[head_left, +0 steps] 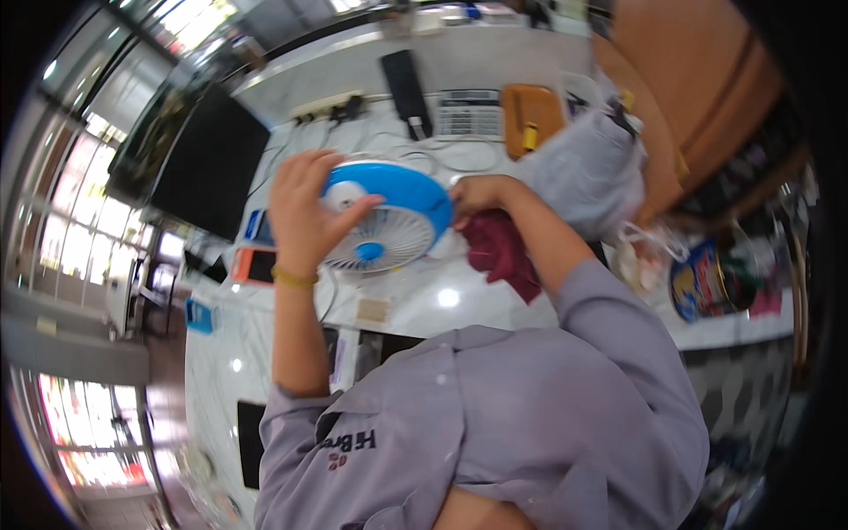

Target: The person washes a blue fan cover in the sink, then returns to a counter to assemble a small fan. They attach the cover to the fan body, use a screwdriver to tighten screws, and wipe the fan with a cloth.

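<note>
A: In the head view, what are the hands doing?

B: Both are on a small desk fan (389, 225) with a blue rim and a white grille. The left hand (305, 208) is spread over the fan's left side, fingers curled round the rim and the thumb lying across the grille, so it is grasping the fan. A yellow band sits on that wrist.

A: And the right?

B: The right hand (477, 196) is closed on the fan's right edge, gripping the blue rim. A dark red cloth (502, 252) lies just below that hand, against the forearm; I cannot tell whether the fingers hold it as well.

A: Where is the fan itself?

B: Held tilted above a white glossy counter (415, 305), roughly in the middle of the picture, grille facing the camera.

A: What lies around it?

B: To the left of the fan, an orange phone (253, 263) lies on the counter, and further down a blue phone (200, 315). A large dark monitor (208, 163) stands at the upper left. Behind the fan are a white power strip (329, 108), a black remote-shaped device (406, 88), a calculator (469, 112) and an orange case (531, 117). A grey plastic bag (592, 172) sits to the right, near the right forearm. The person wears a grey shirt (495, 415) with rolled sleeves.
</note>
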### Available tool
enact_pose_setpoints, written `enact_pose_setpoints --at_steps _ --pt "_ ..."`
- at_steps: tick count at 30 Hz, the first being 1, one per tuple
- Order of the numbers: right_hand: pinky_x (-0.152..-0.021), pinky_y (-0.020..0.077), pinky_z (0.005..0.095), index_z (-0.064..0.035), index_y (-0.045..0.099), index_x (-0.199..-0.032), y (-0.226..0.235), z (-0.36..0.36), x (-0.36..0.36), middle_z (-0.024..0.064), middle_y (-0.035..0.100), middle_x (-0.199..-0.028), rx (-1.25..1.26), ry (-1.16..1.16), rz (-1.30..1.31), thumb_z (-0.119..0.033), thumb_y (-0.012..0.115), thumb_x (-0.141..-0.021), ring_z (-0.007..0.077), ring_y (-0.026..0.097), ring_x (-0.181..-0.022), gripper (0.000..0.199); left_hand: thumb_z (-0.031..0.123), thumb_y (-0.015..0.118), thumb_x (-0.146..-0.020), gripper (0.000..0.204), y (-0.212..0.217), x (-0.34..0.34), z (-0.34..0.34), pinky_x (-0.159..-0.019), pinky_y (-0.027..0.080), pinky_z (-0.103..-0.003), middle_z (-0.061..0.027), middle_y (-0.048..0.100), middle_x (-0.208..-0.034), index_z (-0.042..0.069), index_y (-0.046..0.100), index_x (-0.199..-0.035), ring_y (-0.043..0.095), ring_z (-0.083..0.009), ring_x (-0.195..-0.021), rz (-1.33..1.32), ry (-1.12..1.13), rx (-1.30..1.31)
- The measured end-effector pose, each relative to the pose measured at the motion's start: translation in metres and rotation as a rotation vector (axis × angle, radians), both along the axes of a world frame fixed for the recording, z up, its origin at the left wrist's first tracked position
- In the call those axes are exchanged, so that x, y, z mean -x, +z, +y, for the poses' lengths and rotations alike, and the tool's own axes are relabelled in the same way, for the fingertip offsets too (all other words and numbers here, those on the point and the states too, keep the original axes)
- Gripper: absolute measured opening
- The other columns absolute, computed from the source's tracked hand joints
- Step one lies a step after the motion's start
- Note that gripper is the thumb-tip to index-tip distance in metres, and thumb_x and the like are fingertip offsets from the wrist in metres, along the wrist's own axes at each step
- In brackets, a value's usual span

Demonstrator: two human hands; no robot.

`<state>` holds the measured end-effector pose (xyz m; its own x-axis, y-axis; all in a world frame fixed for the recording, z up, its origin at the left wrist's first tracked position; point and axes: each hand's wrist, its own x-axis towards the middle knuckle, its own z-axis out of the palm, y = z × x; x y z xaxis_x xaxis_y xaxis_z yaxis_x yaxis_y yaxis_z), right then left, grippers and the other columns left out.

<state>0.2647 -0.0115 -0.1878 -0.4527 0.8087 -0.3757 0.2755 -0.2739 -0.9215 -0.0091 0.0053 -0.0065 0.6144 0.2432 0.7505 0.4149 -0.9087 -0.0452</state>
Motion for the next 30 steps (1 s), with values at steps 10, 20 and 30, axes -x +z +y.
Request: enact_pose_setpoints --at_steps 10,20,30 --pt "-0.076 0.0535 0.0248 -0.0017 0.071 -0.095 0.001 -0.003 0.0 0.0085 0.071 -0.09 -0.036 0.102 0.014 -0.001 0.078 -0.071 0.0138 0.067 -0.081 0.025 0.04 0.082 -0.061 0.05 -0.001 -0.004 0.006 -0.085 0.046 -0.038 -0.0074 0.065 -0.103 0.008 0.066 -0.096 0.058 -0.0276 -0.099 0.043 -0.011 0.012" --pt "-0.075 0.0557 0.0231 -0.0016 0.07 -0.097 0.001 0.008 0.004 0.0083 0.07 -0.087 0.074 0.039 0.04 0.003 0.074 -0.073 0.0148 0.067 -0.08 0.025 0.04 0.08 -0.063 0.051 -0.001 -0.002 0.005 -0.087 0.046 -0.037 -0.0077 0.065 -0.105 0.007 0.065 -0.099 0.058 -0.0273 -0.1 0.065 0.009 0.06" --pt "-0.074 0.0537 0.0251 0.0018 0.069 -0.099 0.001 0.003 0.001 0.0095 0.071 -0.093 -0.021 0.138 -0.025 0.002 0.076 -0.071 0.0146 0.067 -0.082 0.029 0.038 0.082 -0.06 0.052 -0.003 -0.003 0.005 -0.084 0.048 -0.036 -0.0059 0.066 -0.104 0.008 0.066 -0.098 0.06 -0.0257 -0.098 0.029 0.003 0.038"
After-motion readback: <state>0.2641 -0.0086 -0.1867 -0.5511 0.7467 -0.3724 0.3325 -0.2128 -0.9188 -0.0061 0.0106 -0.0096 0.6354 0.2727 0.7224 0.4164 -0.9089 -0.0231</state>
